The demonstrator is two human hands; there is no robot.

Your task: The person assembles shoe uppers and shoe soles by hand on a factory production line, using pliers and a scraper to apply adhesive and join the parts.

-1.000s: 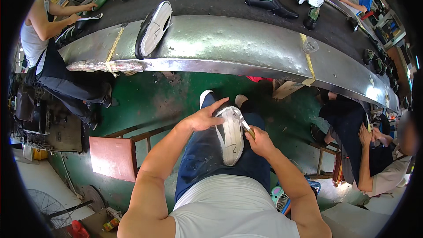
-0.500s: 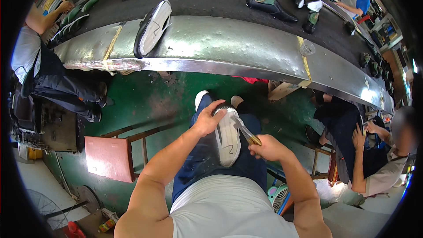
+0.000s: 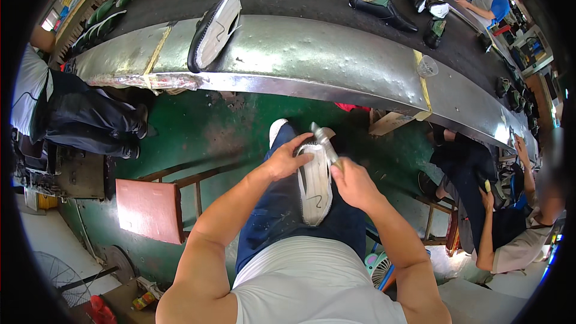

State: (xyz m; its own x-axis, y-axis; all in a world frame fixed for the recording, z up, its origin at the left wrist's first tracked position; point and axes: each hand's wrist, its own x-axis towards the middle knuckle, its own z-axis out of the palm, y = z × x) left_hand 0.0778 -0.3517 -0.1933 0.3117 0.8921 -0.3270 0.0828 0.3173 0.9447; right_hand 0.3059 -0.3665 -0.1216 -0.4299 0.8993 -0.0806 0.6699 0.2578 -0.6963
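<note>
An unfinished shoe (image 3: 316,195) lies sole-up on my lap, its pale insole board marked with a dark squiggle and its gathered dark edge showing at the toe. My left hand (image 3: 287,159) grips the shoe near the toe end, thumb lying across the pale underside. My right hand (image 3: 355,185) is closed round the handle of metal pincers (image 3: 326,145). The pincers' silver head points up and away beside the toe, slightly blurred, and I cannot tell whether it touches the shoe.
Ahead, a metal-edged conveyor bench (image 3: 300,45) carries another sole-up shoe (image 3: 214,33) and several black shoes (image 3: 381,9). A brown-topped stool (image 3: 149,210) stands left, a small fan (image 3: 381,269) right. People work at left, at right (image 3: 510,204) and across the bench.
My right hand has moved inward and up, and the pincers have swung from low over the sole to beyond the toe. My left hand still grips the shoe.
</note>
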